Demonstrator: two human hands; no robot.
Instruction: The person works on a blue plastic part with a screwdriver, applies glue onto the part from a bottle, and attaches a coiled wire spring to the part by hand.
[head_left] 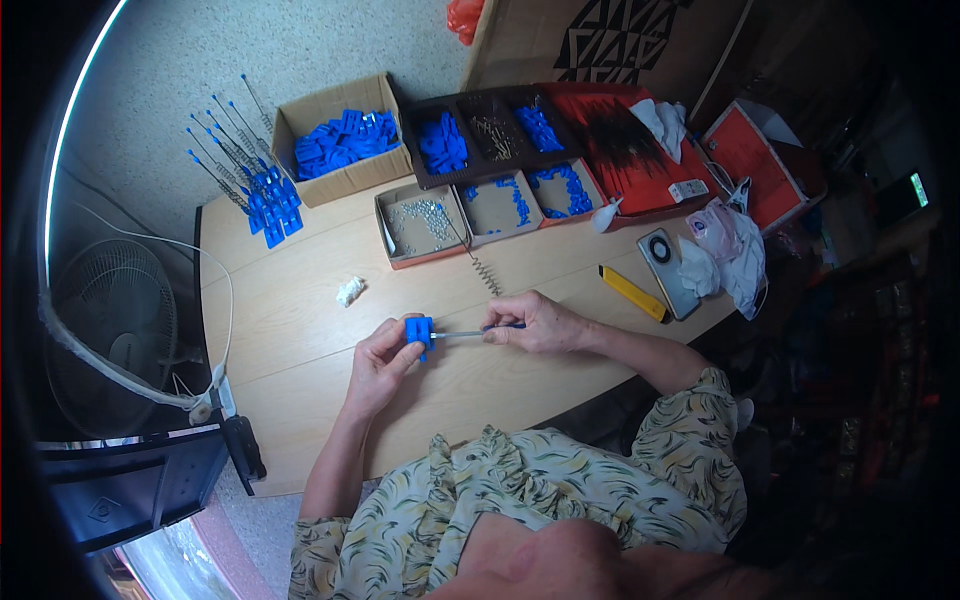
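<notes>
Over the middle of the table, my left hand (380, 362) grips a small blue plastic piece (419, 333) between thumb and fingers. My right hand (545, 326) is closed round a slim metal-shafted tool (462, 334) with a dark end, which looks like a screwdriver. The tool's pale tip touches the right side of the blue piece, its shaft lying roughly level. Just beyond my right hand lies a coiled spring (487, 275) on a thin rod, which reaches back toward the cardboard compartments.
Blue pieces fill a cardboard box (355, 178). Behind the work stand a dark divided tray (432, 178), small-parts boxes (398, 256) and a red tray (655, 205). Blue assemblies with springs (272, 215) stand left. A yellow cutter (632, 293), phone (665, 270) and crumpled white scrap (350, 291) lie around.
</notes>
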